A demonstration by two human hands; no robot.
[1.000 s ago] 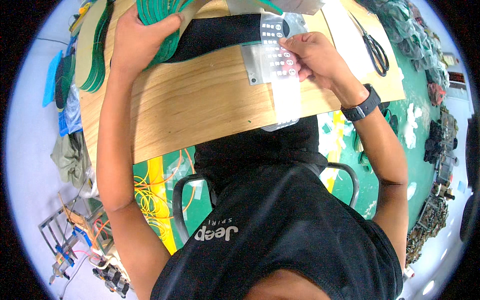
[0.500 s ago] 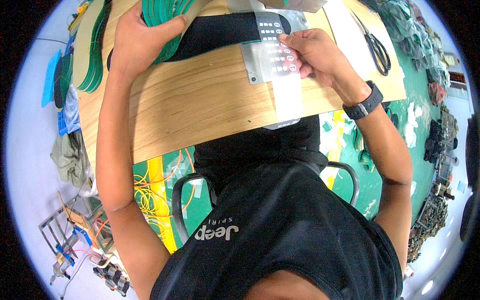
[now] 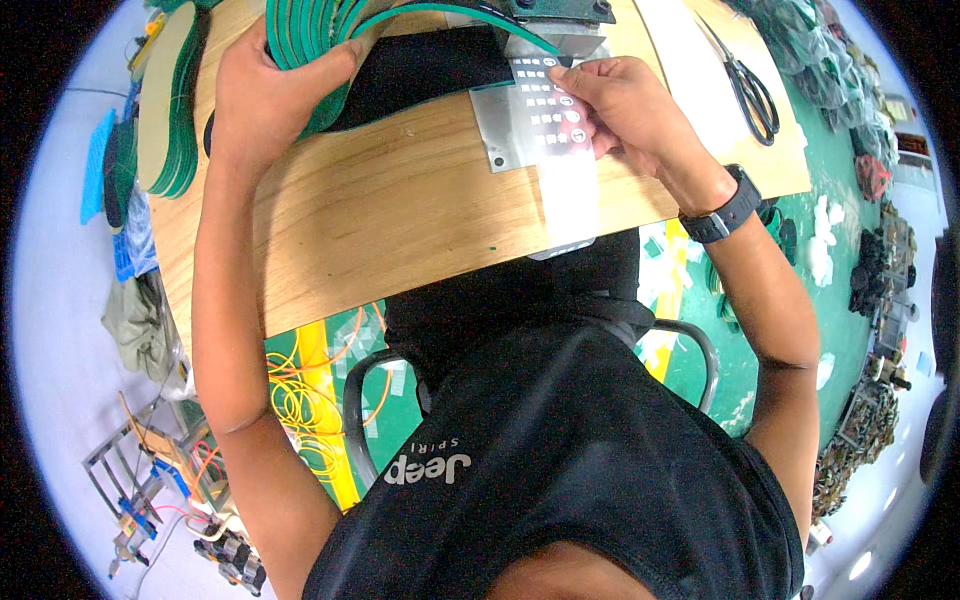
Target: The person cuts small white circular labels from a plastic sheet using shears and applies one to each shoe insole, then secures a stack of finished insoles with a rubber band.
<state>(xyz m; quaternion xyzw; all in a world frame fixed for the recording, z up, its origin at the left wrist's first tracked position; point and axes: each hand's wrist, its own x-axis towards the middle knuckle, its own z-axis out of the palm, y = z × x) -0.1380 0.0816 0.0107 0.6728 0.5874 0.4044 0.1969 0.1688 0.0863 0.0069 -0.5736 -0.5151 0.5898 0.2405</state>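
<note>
My left hand (image 3: 262, 95) is wrapped round a bundle of green-edged insoles (image 3: 308, 30), thumb on the near side. From that bundle one insole (image 3: 450, 12) arches rightward, its tip at the metal block (image 3: 560, 38). My right hand (image 3: 640, 110) pinches a see-through strip with white printed labels (image 3: 568, 200) between thumb and fingers. The strip crosses a thin metal plate (image 3: 492, 125) and hangs over the table's near edge. A black insole (image 3: 425, 75) lies flat beneath the bundle, its right end hidden by the block.
Black-handled scissors (image 3: 752, 95) lie on the wooden table (image 3: 380, 220) at the right, beside a white sheet (image 3: 680, 70). Another insole stack (image 3: 170, 115) stands at the left edge. Orange hoses (image 3: 300, 400) lie on the floor, and bagged goods (image 3: 815, 60) are at far right.
One insole now arches out of the left bundle to the metal block. The block shows nearer and further left, covering the black insole's end. My right hand keeps its pinch on the strip.
</note>
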